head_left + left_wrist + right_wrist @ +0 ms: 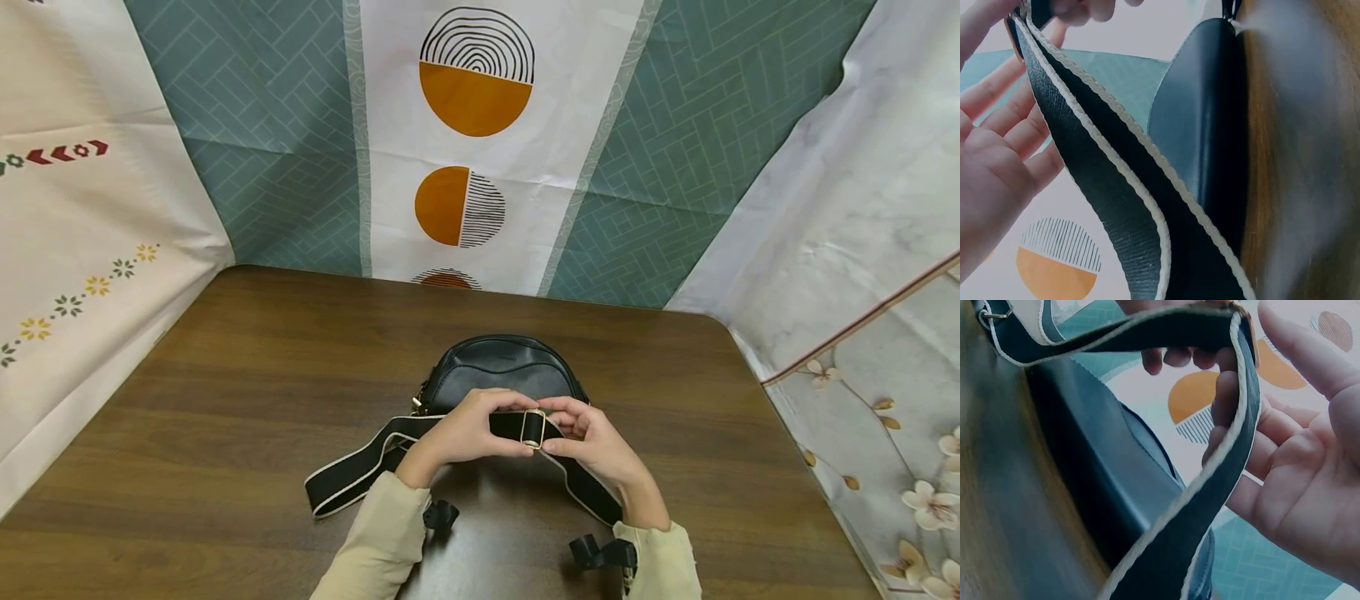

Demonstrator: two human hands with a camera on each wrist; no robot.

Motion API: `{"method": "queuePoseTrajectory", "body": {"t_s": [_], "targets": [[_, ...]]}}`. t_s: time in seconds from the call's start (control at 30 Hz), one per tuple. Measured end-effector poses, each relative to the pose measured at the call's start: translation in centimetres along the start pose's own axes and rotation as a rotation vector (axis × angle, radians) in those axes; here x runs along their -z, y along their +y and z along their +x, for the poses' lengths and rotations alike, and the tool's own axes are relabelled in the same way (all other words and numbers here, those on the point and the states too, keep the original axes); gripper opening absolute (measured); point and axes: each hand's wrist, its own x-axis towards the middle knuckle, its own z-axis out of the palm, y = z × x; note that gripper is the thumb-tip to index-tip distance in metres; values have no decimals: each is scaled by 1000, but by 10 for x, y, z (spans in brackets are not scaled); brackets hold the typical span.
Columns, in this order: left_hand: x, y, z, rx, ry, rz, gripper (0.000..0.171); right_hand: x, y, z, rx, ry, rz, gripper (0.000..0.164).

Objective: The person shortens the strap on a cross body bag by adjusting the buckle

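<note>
A black shoulder strap [367, 467] with pale edging loops out in front of a black handbag [502, 371]. On the strap sits a gold slide buckle [533, 429], held up between both hands. My left hand [472, 429] pinches the buckle's left side, thumb below and index finger above. From the other side, my right hand [596, 442] pinches its right edge between thumb and index finger. In the left wrist view, the doubled strap [1072, 137] slants down from the fingers. The right wrist view has the strap [1172, 550] bending at the buckle and hanging past the palm.
Behind the hands, the bag stands on a brown wooden table [262, 375]. A gold clasp [417, 403] shows at the bag's left side. Patterned cloth [480, 208] hangs along the table's back edge, with pale cloths at both sides.
</note>
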Motion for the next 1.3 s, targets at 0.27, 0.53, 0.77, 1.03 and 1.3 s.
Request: {"method": "queuePoseTrajectory", "body": {"t_s": [0.27,0.53,0.77,1.03,1.3], "targets": [[14,30,-4,-12,33,-28,43,6,0,-7,-92,101,-97,24],[16,38,-7,12,12,-15,44,2,2,-6,-79,144,-110,22],[17,40,-7,17,16,25,44,0,3,-2,-50,177,-149,18],[18,43,-6,-16,18,40,42,0,3,-1,-38,181,-135,18],[11,17,-4,-30,17,38,45,-4,4,0,-49,204,-89,19]]}}
